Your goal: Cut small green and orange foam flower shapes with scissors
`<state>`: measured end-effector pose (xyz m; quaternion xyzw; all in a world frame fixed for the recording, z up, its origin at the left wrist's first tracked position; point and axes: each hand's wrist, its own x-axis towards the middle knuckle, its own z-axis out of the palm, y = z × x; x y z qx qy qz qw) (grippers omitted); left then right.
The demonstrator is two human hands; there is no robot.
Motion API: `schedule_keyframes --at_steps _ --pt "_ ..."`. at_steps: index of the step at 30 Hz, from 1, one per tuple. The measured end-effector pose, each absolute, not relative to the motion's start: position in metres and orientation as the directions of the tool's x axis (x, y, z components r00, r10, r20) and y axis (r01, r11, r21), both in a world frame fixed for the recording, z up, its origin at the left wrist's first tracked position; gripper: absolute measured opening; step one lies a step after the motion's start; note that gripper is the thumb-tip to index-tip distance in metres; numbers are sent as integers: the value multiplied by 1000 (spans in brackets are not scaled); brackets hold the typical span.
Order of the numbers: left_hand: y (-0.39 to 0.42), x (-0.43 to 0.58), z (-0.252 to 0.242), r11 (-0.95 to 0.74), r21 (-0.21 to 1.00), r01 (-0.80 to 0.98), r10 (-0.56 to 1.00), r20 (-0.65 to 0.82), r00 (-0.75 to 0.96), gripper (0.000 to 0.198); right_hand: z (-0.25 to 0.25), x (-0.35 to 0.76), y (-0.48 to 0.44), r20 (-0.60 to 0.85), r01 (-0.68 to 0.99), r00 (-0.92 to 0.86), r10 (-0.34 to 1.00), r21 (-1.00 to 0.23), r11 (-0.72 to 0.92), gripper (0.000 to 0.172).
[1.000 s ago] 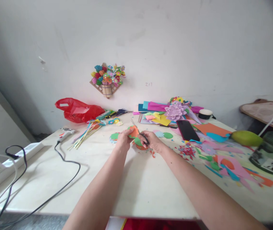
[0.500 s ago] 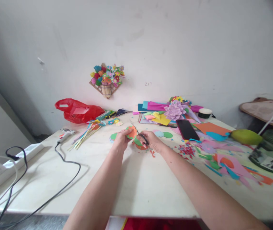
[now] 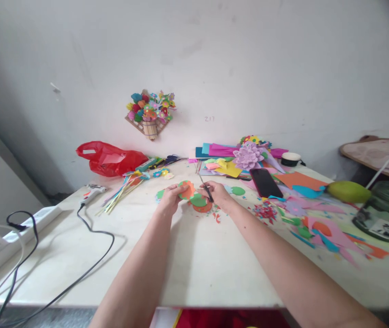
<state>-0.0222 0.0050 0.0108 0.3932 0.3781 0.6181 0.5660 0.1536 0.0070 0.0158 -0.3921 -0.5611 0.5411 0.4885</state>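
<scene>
My left hand (image 3: 169, 197) pinches an orange paper circle (image 3: 187, 190) above the white table (image 3: 194, 255). My right hand (image 3: 217, 192) is closed round small black-handled scissors (image 3: 207, 192), their blades pointing up beside the circle. Under the hands lie a green paper circle (image 3: 197, 200) and a red-orange one (image 3: 202, 207). Both forearms reach in from the bottom edge.
Coloured paper sheets (image 3: 222, 157) with a purple paper flower (image 3: 248, 156), a black phone (image 3: 265, 182) and paper scraps (image 3: 317, 225) lie to the right. A red bag (image 3: 110, 158), sticks (image 3: 121, 191), a glue gun (image 3: 92, 191) with cable and a power strip (image 3: 13, 232) lie left. A green jar (image 3: 387, 212) stands far right.
The scissors have swung from lying across the orange circle to standing upright at its right. The green circle under the hands now shows more. The view has shifted slightly.
</scene>
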Motion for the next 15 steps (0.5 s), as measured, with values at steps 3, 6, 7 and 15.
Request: schedule_keyframes --at_steps 3,6,7,15 --pt "3 -21 11 -82 925 -371 997 77 -30 25 15 158 11 148 -159 -183 972 -980 119 44" --pt "2 -19 12 -71 936 -346 997 69 -18 26 20 160 10 139 -209 -151 979 -972 106 47" --pt "2 -19 12 -69 940 -335 998 68 -15 26 22 160 8 141 -217 -152 978 -970 106 46" --pt "-1 -14 12 -60 971 -231 996 72 46 25 26 155 0 160 -219 -190 969 -969 117 43"
